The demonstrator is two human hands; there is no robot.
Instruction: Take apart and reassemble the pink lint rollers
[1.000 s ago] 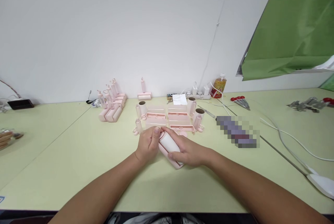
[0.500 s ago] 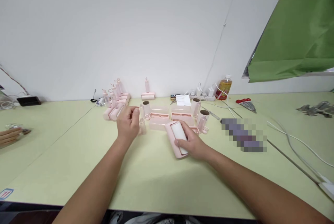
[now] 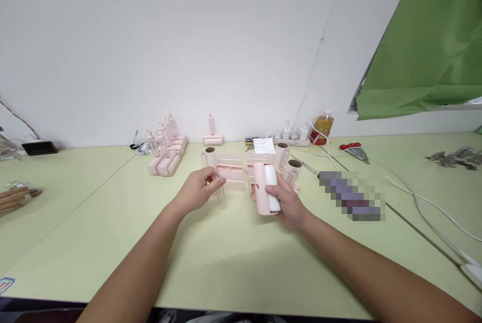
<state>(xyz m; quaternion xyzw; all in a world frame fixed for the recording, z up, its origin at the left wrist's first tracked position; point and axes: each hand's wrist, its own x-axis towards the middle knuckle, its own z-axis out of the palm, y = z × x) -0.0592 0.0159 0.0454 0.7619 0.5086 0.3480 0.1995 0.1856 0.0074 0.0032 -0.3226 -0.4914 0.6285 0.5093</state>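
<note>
The right hand (image 3: 292, 205) is closed around a pink case (image 3: 261, 192) with a white roll (image 3: 273, 187) lying inside it, thumb pressed on the roll. The case is held up above the table (image 3: 226, 267), its long side nearly upright, with a small round hole showing in its wall. The left hand (image 3: 198, 190) pinches the top of a clear pinkish handle (image 3: 220, 196) between thumb and fingers, just beside the case but apart from it; the handle's lower end is blurred.

Just beyond the hands lie open pink boxes (image 3: 229, 169), partly hidden by the right hand's case. To their left stands one paper roll (image 3: 210, 156) with a brown core; to their right stand two more, a far roll (image 3: 282, 154) and a near roll (image 3: 294, 168), each with a clear handle close by.

Farther left, several pink rollers (image 3: 168, 162) sit in a group, handles pointing up. Another roller (image 3: 213, 140) stands by the wall. Near it to the right are a white paper (image 3: 264, 146), a power strip (image 3: 299, 142) and a bottle (image 3: 323, 128). Red-handled pliers (image 3: 355, 152) lie farther right. At the left edge, another person's fingers (image 3: 13, 198) show.
</note>
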